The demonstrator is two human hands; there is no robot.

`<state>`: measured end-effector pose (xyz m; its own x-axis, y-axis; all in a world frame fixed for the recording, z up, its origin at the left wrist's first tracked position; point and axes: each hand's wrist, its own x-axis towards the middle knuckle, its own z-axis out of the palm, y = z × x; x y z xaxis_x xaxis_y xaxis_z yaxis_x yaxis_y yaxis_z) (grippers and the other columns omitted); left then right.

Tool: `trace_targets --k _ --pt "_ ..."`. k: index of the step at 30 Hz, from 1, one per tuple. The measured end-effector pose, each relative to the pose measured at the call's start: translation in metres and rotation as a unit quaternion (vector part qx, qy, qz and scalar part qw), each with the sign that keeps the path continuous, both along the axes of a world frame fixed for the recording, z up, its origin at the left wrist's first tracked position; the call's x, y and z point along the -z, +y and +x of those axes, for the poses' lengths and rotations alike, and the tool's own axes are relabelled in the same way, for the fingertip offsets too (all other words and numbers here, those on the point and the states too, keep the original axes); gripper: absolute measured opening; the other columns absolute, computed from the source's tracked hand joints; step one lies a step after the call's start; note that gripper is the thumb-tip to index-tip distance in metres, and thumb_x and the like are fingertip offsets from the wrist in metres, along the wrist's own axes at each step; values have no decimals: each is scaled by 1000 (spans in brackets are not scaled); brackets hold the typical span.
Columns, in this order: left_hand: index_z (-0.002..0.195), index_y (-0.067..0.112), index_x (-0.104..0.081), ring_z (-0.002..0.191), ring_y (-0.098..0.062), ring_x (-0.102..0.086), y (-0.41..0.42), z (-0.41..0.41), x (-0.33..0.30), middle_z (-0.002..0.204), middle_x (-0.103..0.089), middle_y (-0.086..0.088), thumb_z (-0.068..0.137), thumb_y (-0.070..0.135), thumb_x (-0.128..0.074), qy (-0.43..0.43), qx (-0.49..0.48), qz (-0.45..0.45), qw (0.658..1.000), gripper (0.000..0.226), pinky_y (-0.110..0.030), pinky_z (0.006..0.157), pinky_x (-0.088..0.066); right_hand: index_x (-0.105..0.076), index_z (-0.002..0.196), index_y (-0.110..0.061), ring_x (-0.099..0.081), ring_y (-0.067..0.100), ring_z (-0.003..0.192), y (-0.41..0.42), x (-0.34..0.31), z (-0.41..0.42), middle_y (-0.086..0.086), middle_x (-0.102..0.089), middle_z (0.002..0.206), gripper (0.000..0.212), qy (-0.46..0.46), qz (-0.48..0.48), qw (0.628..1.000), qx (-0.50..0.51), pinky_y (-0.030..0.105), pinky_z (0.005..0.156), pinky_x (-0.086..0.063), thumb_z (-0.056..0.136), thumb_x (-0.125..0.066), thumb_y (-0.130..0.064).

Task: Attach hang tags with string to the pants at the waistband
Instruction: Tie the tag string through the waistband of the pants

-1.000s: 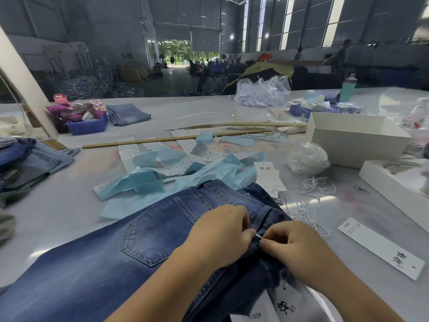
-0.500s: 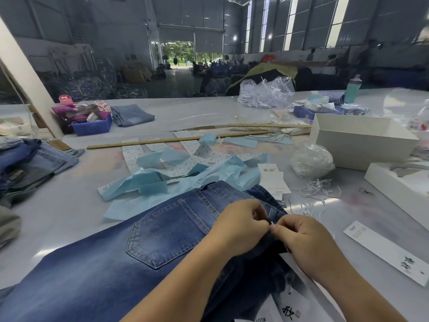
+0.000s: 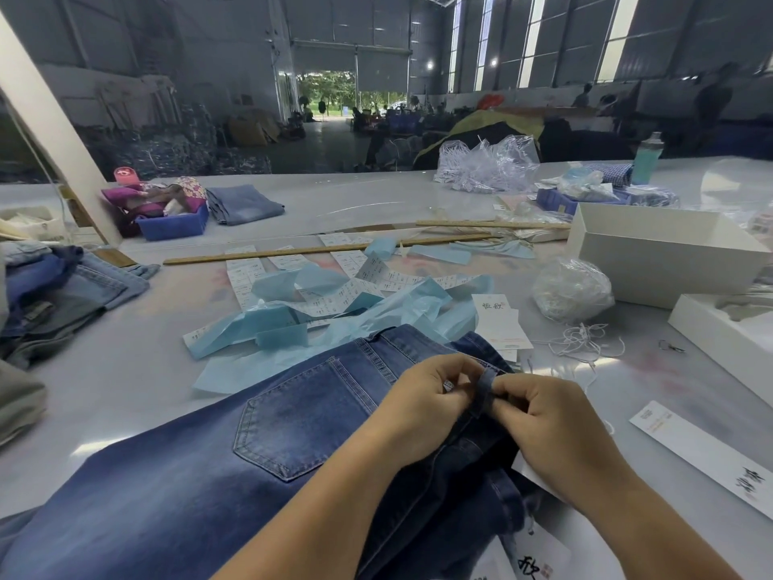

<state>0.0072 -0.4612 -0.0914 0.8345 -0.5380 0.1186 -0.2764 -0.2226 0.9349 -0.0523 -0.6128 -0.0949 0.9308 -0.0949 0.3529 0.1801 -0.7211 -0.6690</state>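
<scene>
Dark blue jeans (image 3: 217,475) lie back side up on the grey table, waistband toward the far right. My left hand (image 3: 426,408) and my right hand (image 3: 548,424) meet at a belt loop (image 3: 485,391) on the waistband, each pinching at it with curled fingers. The string between my fingertips is hidden. White hang tags (image 3: 539,558) with black characters lie under the jeans near my right forearm. A stack of spare hang tags (image 3: 497,324) and a tangle of white strings (image 3: 581,341) lie just beyond the waistband.
Light blue tissue and sticker strips (image 3: 334,303) lie past the jeans, with wooden rulers (image 3: 318,249) behind. White boxes (image 3: 652,253) and a plastic bag (image 3: 571,288) stand at right, a long tag (image 3: 707,450) near the right edge. Folded jeans (image 3: 54,295) pile at left, beside a blue bin (image 3: 171,223).
Both hands have shifted slightly up the waistband. The belt loop now stands up between my fingertips, where before a bit of white string showed between them.
</scene>
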Motion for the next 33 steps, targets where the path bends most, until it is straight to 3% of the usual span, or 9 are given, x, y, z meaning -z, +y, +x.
trace_targets --k 4,11,14,19,22,25,33 --pt "95 23 -75 44 5 -49 1 2 7 53 -59 21 95 11 -61 -27 -31 10 999 18 -5 48 -34 -72 73 -35 -55 3 52 -1 4 2 -12 -64 58 25 10 17 1000 1 13 48 -40 86 -69 -14" --pt "87 35 -67 55 7 -53 -2 2 13 63 -59 28 95 24 -61 -89 -56 79 991 15 -8 53 -36 -65 62 -29 -49 6 50 -3 5 1 -7 -59 54 29 1 14 1000 -6 19 48 -39 85 -69 -11" --pt "93 30 -72 60 2 -56 0 4 10 70 -66 15 95 25 -62 -49 -33 61 996 11 -12 59 -42 -64 61 -27 -54 10 54 -1 4 0 -9 -61 57 29 -14 -11 1000 5 20 49 -41 85 -69 -11" --pt "82 24 -74 58 0 -55 5 10 3 72 -71 2 93 26 -66 19 -21 50 998 14 -15 60 -47 -41 53 -38 -50 8 57 4 1 -1 -12 -45 48 49 -55 -116 991 26 14 48 -34 81 -69 -9" --pt "72 22 -73 57 -1 -55 8 13 -1 69 -70 10 93 30 -66 54 -12 42 998 23 -13 60 -46 -54 59 -31 -37 -3 47 11 -4 -4 -21 -32 50 38 -81 -167 982 34 7 48 -20 76 -75 -4" --pt "64 26 -69 53 0 -53 8 16 -4 67 -68 11 91 36 -67 74 -6 44 996 30 -10 55 -43 -62 62 -16 -30 4 49 15 -6 -6 -16 -42 53 26 -109 -199 972 66 2 52 -13 67 -81 2" --pt "68 24 -71 57 -3 -52 13 23 -7 62 -60 5 88 27 -72 141 48 5 989 20 -14 56 -44 -66 64 -17 -35 4 48 14 -8 -3 -19 -35 57 25 -104 -171 979 48 3 50 -20 69 -78 4"
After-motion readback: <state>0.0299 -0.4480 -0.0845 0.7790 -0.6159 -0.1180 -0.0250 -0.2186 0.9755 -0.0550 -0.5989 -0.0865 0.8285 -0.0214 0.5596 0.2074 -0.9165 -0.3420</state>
